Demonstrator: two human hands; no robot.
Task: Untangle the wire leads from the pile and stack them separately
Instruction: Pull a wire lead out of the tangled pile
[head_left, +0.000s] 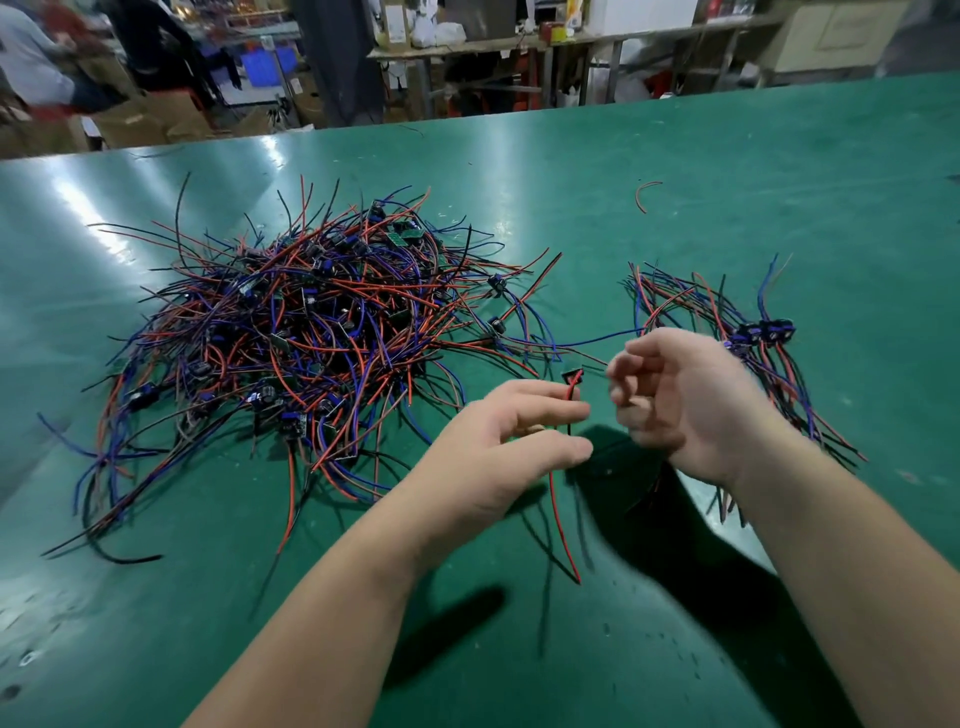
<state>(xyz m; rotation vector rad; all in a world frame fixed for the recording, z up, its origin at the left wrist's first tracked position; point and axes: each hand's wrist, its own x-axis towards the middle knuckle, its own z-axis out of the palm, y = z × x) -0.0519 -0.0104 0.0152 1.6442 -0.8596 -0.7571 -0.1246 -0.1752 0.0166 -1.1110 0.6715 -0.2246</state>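
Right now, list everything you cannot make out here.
Head view, motion blur: whether the right hand holds a wire is unclear.
The lead passes behind the left hand, whose fingers hide its middle.
The pile: lower wires buried, count unreadable.
The stack: near end hidden behind the right wrist.

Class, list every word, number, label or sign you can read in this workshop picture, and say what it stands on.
No text here is readable.
White carton on the back shelf: dark print, too blurred.
Brown cardboard box at top right: faint markings, too blurred.
Small green circuit board in the tangled pile of red, blue and black wire leads: markings too small.
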